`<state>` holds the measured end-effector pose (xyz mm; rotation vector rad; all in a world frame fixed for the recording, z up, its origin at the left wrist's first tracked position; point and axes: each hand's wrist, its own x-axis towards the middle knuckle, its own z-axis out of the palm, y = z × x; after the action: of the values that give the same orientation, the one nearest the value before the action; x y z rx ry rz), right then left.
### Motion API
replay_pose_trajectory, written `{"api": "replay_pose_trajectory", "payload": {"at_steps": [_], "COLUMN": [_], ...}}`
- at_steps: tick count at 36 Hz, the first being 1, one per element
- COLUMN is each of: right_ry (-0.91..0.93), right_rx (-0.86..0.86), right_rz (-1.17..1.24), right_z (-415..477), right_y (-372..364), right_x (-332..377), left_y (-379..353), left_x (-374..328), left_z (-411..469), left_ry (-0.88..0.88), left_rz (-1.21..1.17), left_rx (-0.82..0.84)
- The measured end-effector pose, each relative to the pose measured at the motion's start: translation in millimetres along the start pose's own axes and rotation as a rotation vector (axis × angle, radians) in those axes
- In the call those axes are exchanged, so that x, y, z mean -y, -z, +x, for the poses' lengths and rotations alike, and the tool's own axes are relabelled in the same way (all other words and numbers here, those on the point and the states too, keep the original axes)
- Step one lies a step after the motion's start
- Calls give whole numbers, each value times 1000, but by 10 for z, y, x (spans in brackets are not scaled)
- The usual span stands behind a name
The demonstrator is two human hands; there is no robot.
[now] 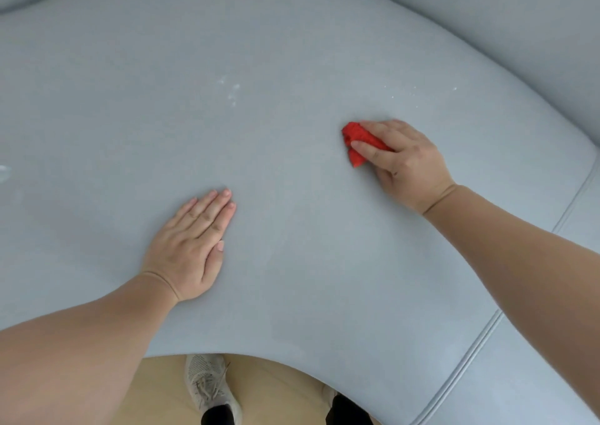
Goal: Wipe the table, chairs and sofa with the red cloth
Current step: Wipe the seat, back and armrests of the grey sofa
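A pale grey sofa seat cushion (292, 67) fills most of the view. My right hand (402, 161) grips a bunched red cloth (357, 142) and holds it down on the cushion right of centre; only the cloth's left part shows past my fingers. My left hand (191, 246) lies flat on the cushion with straight fingers, left of centre and nearer to me. White specks (232, 92) dot the cushion beyond both hands, and more specks (418, 91) lie farther right.
The sofa's backrest (519, 19) curves along the top and right. A piped seam (487, 324) divides this cushion from another at the right. Below the front edge are a tan floor (276, 389) and my grey shoe (207, 389).
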<state>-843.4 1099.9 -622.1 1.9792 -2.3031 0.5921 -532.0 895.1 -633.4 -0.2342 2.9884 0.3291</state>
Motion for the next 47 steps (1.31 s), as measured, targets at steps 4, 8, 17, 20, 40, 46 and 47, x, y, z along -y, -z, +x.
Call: {"api": "replay_pose_trajectory", "payload": {"at_steps": [4, 8, 17, 20, 40, 46, 47], "right_ry": [-35, -38, -201, -289, -898, -777, -749], "right_rx": [-36, -48, -110, -85, -11, -32, -22], "right_rz": [-55, -71, -104, -133, -197, -138, -132], "right_z": [54, 45, 41, 17, 422, 690, 775], "right_y": [32, 49, 128, 195, 244, 155, 123], "right_x": [-221, -323, -660, -901, -1454, -1295, -1249], "left_y": [15, 12, -11, -23, -80, -85, -85], "left_x": [10, 4, 27, 35, 64, 60, 58], "left_z": [9, 10, -6, -7, 3, 12, 11], "left_ry": [-4, -2, 0, 5, 5, 2, 4], "left_rz": [2, -3, -19, -23, -32, -31, -30], "left_rx": [-1, 2, -2, 0, -7, -11, -11]}}
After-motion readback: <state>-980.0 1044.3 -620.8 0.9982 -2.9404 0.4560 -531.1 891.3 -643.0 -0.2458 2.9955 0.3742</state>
